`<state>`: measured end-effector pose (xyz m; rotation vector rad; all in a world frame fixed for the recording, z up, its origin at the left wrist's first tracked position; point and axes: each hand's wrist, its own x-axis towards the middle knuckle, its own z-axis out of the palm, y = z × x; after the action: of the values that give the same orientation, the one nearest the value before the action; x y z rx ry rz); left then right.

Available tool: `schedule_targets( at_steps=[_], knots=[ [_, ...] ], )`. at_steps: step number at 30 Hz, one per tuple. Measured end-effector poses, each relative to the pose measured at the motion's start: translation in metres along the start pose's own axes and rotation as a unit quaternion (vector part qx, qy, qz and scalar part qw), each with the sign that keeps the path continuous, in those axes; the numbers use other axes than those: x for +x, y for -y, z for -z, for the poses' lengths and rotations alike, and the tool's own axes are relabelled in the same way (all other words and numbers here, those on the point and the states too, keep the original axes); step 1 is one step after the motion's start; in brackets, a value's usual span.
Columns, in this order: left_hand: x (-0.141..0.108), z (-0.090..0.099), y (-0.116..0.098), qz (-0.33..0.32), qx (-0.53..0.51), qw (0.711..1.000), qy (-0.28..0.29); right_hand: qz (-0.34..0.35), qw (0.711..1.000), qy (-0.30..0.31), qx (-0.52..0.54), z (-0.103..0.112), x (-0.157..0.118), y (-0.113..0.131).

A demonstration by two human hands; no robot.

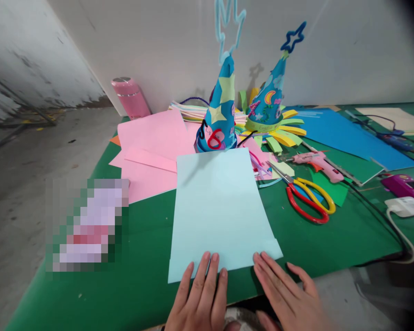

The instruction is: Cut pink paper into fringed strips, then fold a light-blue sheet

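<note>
A light blue sheet of paper (221, 207) lies flat on the green table (148, 239) in front of me. The fingertips of my left hand (202, 294) rest on its near edge, fingers stretched out and slightly spread. Farther right along the same edge, my right hand (286, 289) touches the sheet near its corner with fingers extended. Neither hand grips anything. Just beyond the sheet's far edge stands a blue cone hat (222, 105) with yellow stars and a pipe-cleaner shape on top.
A second cone hat (267, 99) stands behind. Scissors (310, 197) with red and yellow handles, a pink glue gun (319, 164) and blue sheets (352, 138) lie right. Pink paper (152, 138), a pink bottle (133, 99) and a blurred-out object (93, 220) are left.
</note>
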<state>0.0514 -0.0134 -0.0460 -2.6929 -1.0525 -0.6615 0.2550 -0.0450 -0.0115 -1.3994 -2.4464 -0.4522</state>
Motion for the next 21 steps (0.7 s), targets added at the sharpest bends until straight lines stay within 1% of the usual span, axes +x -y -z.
schedule_targets(
  at_steps=[6, 10, 11, 13, 16, 18, 21],
  knots=[
    [0.0, 0.002, -0.002, 0.005, 0.005, 1.0, 0.029, 0.005, 0.996, 0.061, -0.057, -0.001, -0.03, -0.011],
    [0.001, 0.003, -0.001, 0.011, 0.01, 1.0, 0.025, -0.027, 0.995, 0.075, -0.055, 0.005, -0.038, -0.024],
    [0.001, 0.005, 0.001, 0.009, 0.015, 0.999, 0.027, -0.039, 0.996, 0.076, -0.041, 0.007, -0.038, -0.027],
    [0.003, 0.009, 0.005, -0.023, 0.034, 0.998, 0.041, -0.085, 0.994, 0.07, 0.01, 0.011, -0.037, -0.032],
    [0.007, 0.017, 0.007, -0.08, 0.061, 0.993, 0.058, -0.177, 0.977, 0.048, 0.112, 0.013, -0.032, -0.035],
    [0.012, 0.019, 0.004, -0.081, 0.063, 0.993, 0.057, -0.211, 0.962, 0.049, 0.164, 0.011, -0.026, -0.038],
    [0.022, 0.019, -0.003, -0.052, 0.039, 0.997, 0.048, -0.227, 0.943, 0.091, 0.226, 0.007, -0.013, -0.045]
  ],
)
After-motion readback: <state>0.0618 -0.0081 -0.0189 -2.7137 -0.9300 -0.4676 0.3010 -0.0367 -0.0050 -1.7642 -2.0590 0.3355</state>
